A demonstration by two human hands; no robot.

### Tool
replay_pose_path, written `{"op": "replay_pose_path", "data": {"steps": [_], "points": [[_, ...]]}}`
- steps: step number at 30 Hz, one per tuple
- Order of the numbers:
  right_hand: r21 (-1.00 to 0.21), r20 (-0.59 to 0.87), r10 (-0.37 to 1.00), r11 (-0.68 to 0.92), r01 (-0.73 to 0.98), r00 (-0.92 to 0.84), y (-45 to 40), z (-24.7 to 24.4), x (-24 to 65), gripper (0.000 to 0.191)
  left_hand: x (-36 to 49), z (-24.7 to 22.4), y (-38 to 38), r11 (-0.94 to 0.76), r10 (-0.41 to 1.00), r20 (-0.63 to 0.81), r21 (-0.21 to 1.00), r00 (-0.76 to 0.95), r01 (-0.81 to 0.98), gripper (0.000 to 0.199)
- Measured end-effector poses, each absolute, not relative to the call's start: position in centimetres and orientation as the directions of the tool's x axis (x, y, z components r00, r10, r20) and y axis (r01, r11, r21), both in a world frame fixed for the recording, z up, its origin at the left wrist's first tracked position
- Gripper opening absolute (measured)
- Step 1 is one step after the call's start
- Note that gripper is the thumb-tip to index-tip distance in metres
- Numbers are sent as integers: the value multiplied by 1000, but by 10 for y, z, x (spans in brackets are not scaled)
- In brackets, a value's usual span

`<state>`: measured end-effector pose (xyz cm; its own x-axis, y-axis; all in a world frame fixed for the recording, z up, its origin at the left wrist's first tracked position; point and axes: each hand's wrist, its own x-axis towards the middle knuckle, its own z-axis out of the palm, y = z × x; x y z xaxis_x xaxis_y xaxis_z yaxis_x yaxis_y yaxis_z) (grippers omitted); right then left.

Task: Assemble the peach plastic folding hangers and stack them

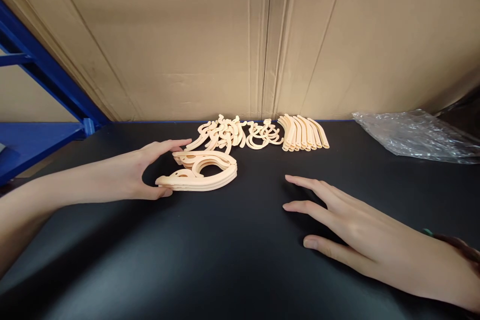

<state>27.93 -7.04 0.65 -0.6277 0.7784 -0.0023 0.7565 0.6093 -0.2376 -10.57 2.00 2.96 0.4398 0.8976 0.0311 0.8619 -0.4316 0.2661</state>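
Note:
A small stack of beige plastic folding hangers (215, 180), folded up, lies on the black table left of the middle. My left hand (144, 172) spans the stack's left end, with the thumb at its near side and the fingers at its far side. Over the table to the right, my right hand (348, 227) is open, its fingers spread and holding nothing. Behind the stack is a loose pile of curved beige pieces with hooked ends (225, 132). Beside that pile lie several beige hook pieces (262, 135), then a row of curved beige hanger arms (303, 133).
A crumpled clear plastic bag (416, 135) lies at the back right of the black table (225, 260). Cardboard (180, 35) stands upright along the back edge. A blue metal frame (56, 70) rises at the left.

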Motion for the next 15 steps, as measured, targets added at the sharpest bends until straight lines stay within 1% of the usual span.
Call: {"op": "replay_pose_path", "data": {"steps": [7, 15], "points": [[-236, 18, 776, 616, 752, -630, -69, 3, 280, 42, -107, 34, 22, -327, 928, -85, 284, 364, 901, 86], [-234, -5, 783, 604, 762, -623, -70, 3, 281, 43, -110, 40, 27, -285, 927, -154, 304, 342, 909, 91]]}}
